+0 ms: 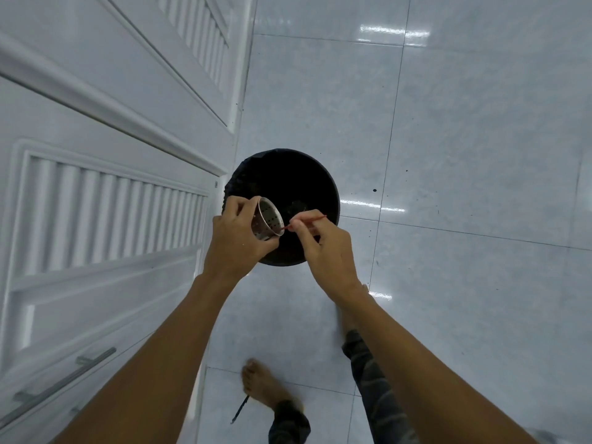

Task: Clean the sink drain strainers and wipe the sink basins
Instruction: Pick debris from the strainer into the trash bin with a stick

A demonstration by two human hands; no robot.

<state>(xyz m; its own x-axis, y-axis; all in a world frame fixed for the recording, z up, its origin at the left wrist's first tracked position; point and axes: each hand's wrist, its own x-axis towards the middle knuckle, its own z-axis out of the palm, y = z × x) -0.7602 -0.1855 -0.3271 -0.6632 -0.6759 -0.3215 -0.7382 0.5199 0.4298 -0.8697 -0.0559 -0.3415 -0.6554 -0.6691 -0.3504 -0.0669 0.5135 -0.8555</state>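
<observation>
Head view, looking straight down over a round black trash bin [331, 187] standing on a glossy white tiled floor [464, 139], just beside white louvred cabinet doors [105, 200]. The step in hand appears to be the cleaning of one drain strainer: the left hand [235, 240] is closed around a perforated metal strainer basket [268, 221], held above the near-left part of the bin's opening and tipped so that its open mouth faces away from the person and toward the bin's centre. The right hand [323, 248], above the near-right part of the bin, pinches a thin red stick [307, 219] between fingertips and thumb; the stick's tip meets the strainer's rim or wall at its near-right edge, apparently to pick debris out of the holes. The strainer's inside shows rows of holes and no obvious residue, though its bottom is not clearly visible. The bin is lined with a dark bag; its interior is nearly black, with a faint mottled patch near the centre that may be waste, too dim to identify. The next move probably calls for keeping the strainer over the bin's opening so that loosened matter falls inside, working the stick round the remaining holes, then carrying the strainer back to the sink, which is out of view. The basins, by this judgement, remain to be wiped. A thin dark stick-like object [240, 410] lies on the floor, well apart from the bin on its near side, beside a bare foot [262, 384].
</observation>
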